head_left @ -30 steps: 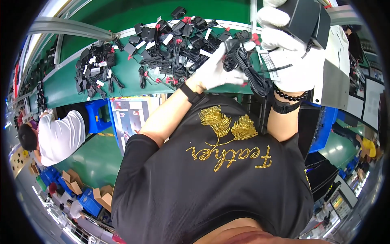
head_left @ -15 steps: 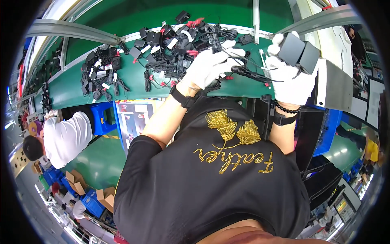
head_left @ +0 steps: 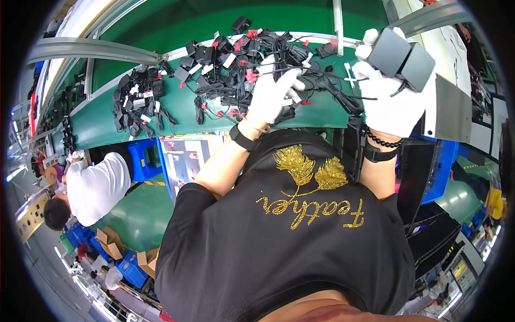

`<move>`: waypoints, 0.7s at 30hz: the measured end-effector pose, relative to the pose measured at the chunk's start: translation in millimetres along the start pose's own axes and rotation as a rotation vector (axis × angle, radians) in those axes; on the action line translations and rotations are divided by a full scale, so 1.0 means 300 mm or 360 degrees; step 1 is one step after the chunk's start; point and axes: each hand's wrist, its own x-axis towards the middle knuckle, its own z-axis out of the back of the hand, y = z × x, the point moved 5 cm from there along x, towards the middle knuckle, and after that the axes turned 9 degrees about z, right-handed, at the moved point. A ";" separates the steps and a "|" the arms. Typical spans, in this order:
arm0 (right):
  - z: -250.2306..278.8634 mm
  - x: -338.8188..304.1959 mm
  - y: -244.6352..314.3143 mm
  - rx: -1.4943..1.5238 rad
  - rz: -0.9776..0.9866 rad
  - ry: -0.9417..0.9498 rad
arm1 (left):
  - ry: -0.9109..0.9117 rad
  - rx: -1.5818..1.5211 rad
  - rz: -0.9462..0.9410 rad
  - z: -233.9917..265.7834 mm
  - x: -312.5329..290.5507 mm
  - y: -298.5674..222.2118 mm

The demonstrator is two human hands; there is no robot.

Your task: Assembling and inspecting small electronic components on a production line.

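My right hand [head_left: 394,104], in a white glove, is closed around two black power adapters [head_left: 387,52], held side by side at the right end of the green bench. A bundled black cable [head_left: 343,96] hangs beside this hand over the bench. My left hand [head_left: 271,96], also gloved in white, reaches into a pile of black adapters and cables [head_left: 225,80]. Its fingers are spread, with a coiled black cable [head_left: 280,56] in the gap between them. The glove partly hides the coil's lower end.
A second heap of adapters and cables [head_left: 137,99] lies to the left on the green bench [head_left: 188,118]. Metal frame bars [head_left: 96,48] cross the far side. A grey metal box [head_left: 450,110] borders my right hand. A person in white [head_left: 99,188] sits at left by a blue stool [head_left: 145,161].
My left hand has left the bundled cable, moved slightly left, and spread its fingers around a coil in the pile. My right hand has shifted slightly right, still holding both adapters.
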 end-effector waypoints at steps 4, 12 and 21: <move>0.056 -0.020 -0.064 0.0015 -0.0157 -0.0036 | -0.0142 -0.0339 -0.0055 0.064 0.029 0.031; 0.240 0.059 -0.239 0.0522 -0.0356 -0.0067 | 0.0056 -0.1001 -0.0166 0.100 0.006 -0.033; 0.325 0.010 -0.293 0.0228 -0.0581 -0.0184 | -0.0075 -0.0593 -0.0559 0.179 -0.020 -0.157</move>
